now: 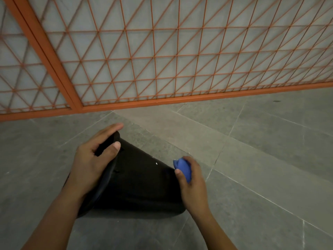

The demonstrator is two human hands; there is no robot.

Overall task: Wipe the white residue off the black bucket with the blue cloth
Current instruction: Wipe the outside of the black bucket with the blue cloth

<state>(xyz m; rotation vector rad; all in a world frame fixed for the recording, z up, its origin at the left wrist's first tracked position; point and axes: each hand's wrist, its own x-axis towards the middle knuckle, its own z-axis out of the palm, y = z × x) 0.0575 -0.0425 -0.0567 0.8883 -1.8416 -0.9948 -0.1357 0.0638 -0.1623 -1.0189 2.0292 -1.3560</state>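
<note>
The black bucket [137, 181] lies on its side on the grey floor, rim to the left and base to the right. My left hand [93, 159] grips the rim, thumb on the outside wall and fingers over the edge. My right hand [192, 181] holds a bunched blue cloth [182, 169] against the bucket's upper right end near the base. A small white speck [156, 163] shows on the bucket's wall, left of the cloth. The bucket's far side and inside are hidden.
An orange metal grille [162, 60] with a thick frame stands along the far side of the floor. Grey stone tiles [261, 150] stretch right and in front of the bucket.
</note>
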